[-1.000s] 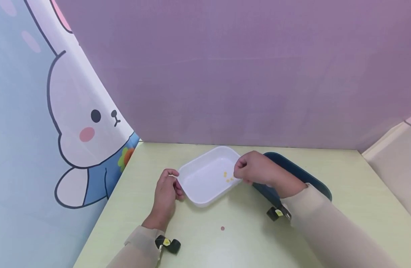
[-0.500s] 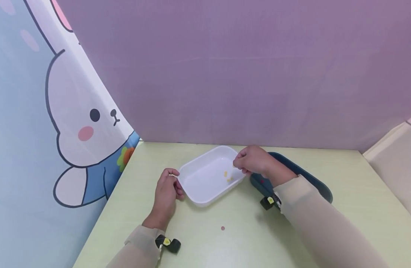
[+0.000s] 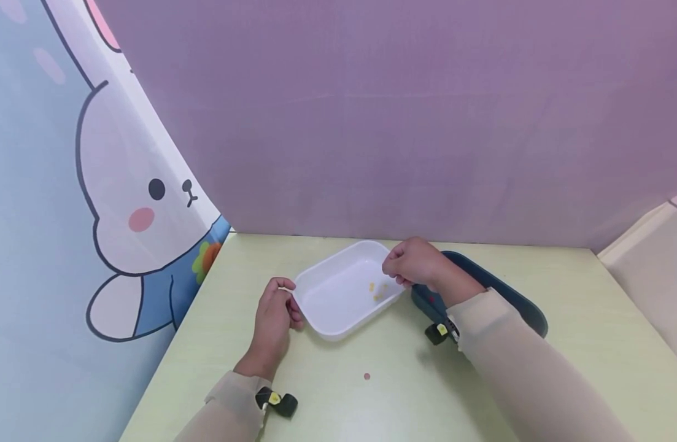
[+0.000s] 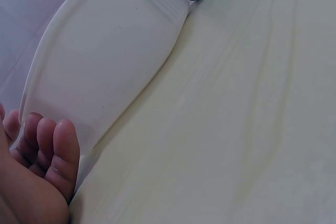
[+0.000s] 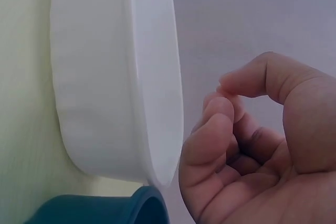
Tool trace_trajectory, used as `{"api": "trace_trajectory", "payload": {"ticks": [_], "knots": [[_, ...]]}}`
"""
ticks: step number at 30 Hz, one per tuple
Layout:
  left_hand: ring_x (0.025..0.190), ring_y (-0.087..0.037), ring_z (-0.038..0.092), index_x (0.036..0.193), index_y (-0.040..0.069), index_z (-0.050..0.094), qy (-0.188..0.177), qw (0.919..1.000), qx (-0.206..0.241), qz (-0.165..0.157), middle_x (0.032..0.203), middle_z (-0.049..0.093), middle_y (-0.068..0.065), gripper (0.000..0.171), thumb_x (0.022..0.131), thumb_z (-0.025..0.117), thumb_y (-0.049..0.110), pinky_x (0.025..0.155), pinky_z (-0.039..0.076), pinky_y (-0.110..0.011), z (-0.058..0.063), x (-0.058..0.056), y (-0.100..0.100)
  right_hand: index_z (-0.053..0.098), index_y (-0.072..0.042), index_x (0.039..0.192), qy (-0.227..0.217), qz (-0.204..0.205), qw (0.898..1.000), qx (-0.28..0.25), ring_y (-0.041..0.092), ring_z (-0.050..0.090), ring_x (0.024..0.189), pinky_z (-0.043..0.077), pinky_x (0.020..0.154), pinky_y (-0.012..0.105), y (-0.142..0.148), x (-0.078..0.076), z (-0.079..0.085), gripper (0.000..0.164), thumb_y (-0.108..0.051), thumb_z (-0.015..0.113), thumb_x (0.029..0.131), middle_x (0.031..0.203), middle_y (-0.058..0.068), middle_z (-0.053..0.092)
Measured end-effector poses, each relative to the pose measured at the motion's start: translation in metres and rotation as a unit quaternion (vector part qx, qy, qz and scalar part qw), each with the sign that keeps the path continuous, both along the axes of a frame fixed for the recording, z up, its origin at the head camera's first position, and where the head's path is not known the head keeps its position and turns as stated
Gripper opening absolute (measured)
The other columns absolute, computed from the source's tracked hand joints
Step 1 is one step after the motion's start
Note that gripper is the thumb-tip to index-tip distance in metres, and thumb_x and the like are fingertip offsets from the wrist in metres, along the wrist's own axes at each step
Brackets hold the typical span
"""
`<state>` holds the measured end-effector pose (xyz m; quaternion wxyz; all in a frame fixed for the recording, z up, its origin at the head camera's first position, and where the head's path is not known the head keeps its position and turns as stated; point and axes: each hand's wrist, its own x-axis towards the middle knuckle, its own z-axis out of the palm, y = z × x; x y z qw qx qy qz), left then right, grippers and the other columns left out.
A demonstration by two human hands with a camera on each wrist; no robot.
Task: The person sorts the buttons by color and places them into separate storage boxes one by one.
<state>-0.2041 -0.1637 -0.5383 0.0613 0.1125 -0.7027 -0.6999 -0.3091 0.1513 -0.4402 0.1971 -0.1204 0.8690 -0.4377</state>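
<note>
A white tray stands at the middle of the table with several small yellow pieces in its right part. My left hand grips its left end; in the left wrist view, curled fingers lie against the tray wall. Above the tray's right end hangs my right hand, thumb tip meeting the forefinger. Its other fingers are curled in, and no piece shows plainly between the tips. One faint yellow piece lies just below those fingertips in the head view.
A dark teal tray stands on the right, partly under my right forearm, with a small red piece in it. A small reddish disc lies on the table in front. A purple wall rises behind.
My right hand has moved slightly up and left over the white tray's right end. A yellow spot at its fingertips earlier now shows lower, inside the tray. The left hand stays put.
</note>
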Motion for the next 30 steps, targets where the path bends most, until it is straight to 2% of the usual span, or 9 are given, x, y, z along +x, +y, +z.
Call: {"api": "trace_trajectory", "payload": {"ticks": [4,7,16,26,30], "knots": [[0.072,-0.025,0.06,0.126,0.009,0.056,-0.001,1.0,-0.001,0.0,0.085,0.058,-0.007,0.028,0.107,0.037,0.013,0.064,0.058,-0.032,0.0,0.0,0.0,0.078,-0.004,0.1,0.016,0.009,1.0,0.022,0.02,0.066,0.074,0.053,0.064,0.034,0.0,0.011,0.002,0.019,-0.02,0.069,0.096,0.084,0.007,0.071],[0.072,-0.026,0.06,0.126,0.009,0.056,-0.001,1.0,-0.005,0.0,0.085,0.058,-0.007,0.028,0.107,0.037,0.013,0.064,0.058,-0.033,0.0,0.0,-0.001,0.077,-0.007,0.096,0.026,0.021,0.999,0.021,0.021,0.065,0.071,0.047,0.061,0.033,-0.002,0.022,0.004,0.015,-0.02,0.07,0.097,0.081,0.004,0.069],[0.072,-0.026,0.06,0.125,0.011,0.056,-0.004,1.0,-0.001,0.002,0.085,0.059,-0.007,0.026,0.106,0.037,0.013,0.064,0.059,-0.033,0.001,0.0,-0.002,0.076,-0.012,0.087,0.035,0.045,0.998,-0.006,0.017,0.059,0.062,0.045,0.061,0.033,-0.008,0.063,0.002,0.007,-0.013,0.076,0.094,0.068,0.0,0.063],[0.071,-0.025,0.06,0.125,0.011,0.056,-0.001,1.0,-0.001,0.004,0.084,0.059,-0.007,0.027,0.106,0.038,0.013,0.063,0.058,-0.033,0.001,-0.001,-0.002,0.074,-0.014,0.083,0.049,0.098,0.994,-0.007,0.013,0.06,0.06,0.043,0.057,0.027,-0.013,0.096,-0.012,0.009,-0.008,0.076,0.09,0.069,-0.005,0.061],[0.07,-0.025,0.059,0.125,0.009,0.056,0.003,1.0,0.003,0.004,0.083,0.058,-0.007,0.027,0.106,0.038,0.012,0.063,0.058,-0.033,0.001,-0.001,-0.003,0.074,-0.018,0.083,0.06,0.105,0.992,0.016,0.012,0.06,0.062,0.045,0.057,0.027,-0.017,0.107,-0.023,0.012,-0.008,0.078,0.089,0.072,-0.007,0.063]]}}
